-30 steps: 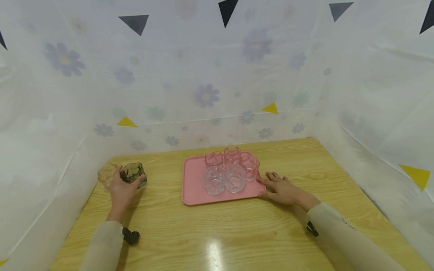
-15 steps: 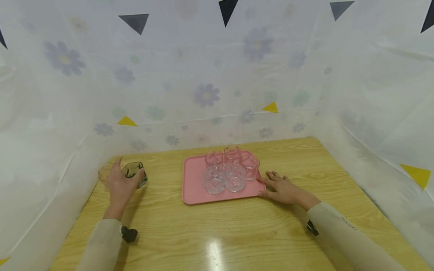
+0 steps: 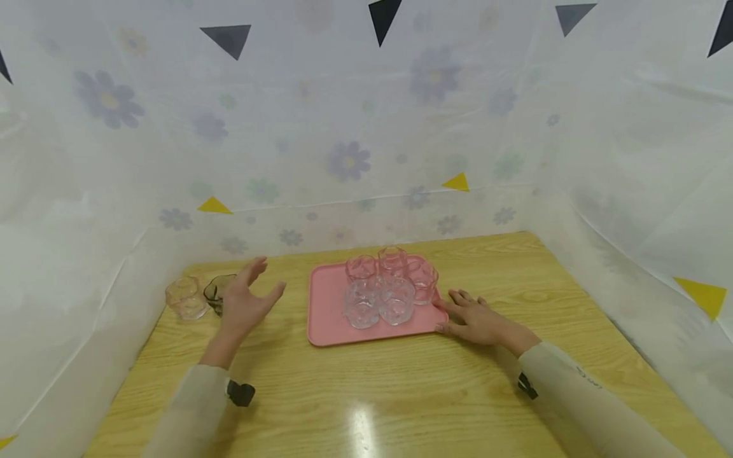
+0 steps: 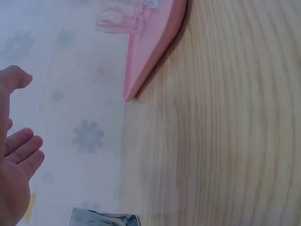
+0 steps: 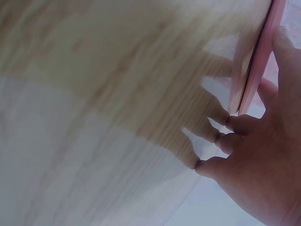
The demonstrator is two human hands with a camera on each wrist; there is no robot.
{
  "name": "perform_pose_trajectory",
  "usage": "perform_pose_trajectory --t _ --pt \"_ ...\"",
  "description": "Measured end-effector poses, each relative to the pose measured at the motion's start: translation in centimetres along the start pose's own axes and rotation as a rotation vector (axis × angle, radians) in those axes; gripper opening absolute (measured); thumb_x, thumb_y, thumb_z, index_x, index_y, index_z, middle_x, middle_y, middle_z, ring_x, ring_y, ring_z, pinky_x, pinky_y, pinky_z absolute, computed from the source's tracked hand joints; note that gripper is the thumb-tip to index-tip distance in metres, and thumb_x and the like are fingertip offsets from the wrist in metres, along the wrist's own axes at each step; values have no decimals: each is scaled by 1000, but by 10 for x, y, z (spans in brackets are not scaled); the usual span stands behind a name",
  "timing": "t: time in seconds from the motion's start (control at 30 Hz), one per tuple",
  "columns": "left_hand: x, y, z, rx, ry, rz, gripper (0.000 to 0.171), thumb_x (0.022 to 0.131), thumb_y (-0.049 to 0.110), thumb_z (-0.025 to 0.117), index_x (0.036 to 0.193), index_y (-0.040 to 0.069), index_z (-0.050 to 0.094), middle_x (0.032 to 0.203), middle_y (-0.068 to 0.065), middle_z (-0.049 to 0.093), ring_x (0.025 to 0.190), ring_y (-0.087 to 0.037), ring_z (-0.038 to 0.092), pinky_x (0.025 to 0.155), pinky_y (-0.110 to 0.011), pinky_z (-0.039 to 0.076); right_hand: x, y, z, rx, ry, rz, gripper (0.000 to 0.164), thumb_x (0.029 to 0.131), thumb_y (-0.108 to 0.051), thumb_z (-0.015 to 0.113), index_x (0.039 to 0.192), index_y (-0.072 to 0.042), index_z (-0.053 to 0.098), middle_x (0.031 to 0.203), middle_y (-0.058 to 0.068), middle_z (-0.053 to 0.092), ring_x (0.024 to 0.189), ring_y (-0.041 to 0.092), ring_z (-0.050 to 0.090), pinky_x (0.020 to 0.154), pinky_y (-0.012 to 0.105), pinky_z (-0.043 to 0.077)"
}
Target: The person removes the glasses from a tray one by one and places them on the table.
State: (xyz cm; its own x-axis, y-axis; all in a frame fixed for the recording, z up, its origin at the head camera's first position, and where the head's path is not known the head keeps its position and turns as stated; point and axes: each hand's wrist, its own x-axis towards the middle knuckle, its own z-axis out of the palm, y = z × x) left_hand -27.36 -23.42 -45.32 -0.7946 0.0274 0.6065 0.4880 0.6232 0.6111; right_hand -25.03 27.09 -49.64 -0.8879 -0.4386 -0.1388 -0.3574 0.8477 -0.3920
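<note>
My left hand [image 3: 243, 310], fingers and thumb spread and holding nothing, hovers beside a smoky dark glass [image 3: 214, 295] and partly hides it. An amber-tinted glass [image 3: 187, 300] stands just left of the dark one. On a pink tray [image 3: 328, 315] several glasses are grouped toward the right: two clear ones, a left clear glass [image 3: 362, 312] and a right clear glass [image 3: 397, 306], in front of pink-looking glasses [image 3: 425, 286]. My right hand [image 3: 474, 322] lies with fingers extended at the tray's right edge; in the right wrist view, some fingertips touch the wood beside the tray rim [image 5: 261, 61].
The wooden table [image 3: 321, 394] is enclosed by white flower-patterned sheeting [image 3: 286, 159] at the back and both sides. The two tinted glasses stand near the table's left edge, apart from the tray.
My left hand has let go of the dark glass, lifted off and moved right toward the tray. The glasses, the tray and my right hand stay in place.
</note>
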Motion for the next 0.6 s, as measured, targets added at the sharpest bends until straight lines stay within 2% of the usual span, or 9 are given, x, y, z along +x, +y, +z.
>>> perform_pose_trajectory --t 0.13,0.43,0.6 --pt "-1 8 11 -34 -94 -23 66 88 14 86 146 5 58 135 -25 68 127 -46 64 108 -61 52 0 1 1 -4 1 0 77 104 -66 50 166 -22 36 171 30 21 160 53 14 120 82 10" --pt "-8 26 42 -161 -279 -42 68 91 22 85 150 7 55 142 -20 65 131 -40 64 109 -53 54 0 0 -1 0 6 0 77 104 -66 51 166 -21 36 171 31 22 159 54 14 120 82 11" --pt "-13 36 58 -235 -362 -74 71 90 22 86 152 10 54 143 -21 65 134 -41 62 111 -57 52 0 1 0 2 2 1 77 104 -66 50 166 -22 36 171 30 22 159 53 14 121 82 11"
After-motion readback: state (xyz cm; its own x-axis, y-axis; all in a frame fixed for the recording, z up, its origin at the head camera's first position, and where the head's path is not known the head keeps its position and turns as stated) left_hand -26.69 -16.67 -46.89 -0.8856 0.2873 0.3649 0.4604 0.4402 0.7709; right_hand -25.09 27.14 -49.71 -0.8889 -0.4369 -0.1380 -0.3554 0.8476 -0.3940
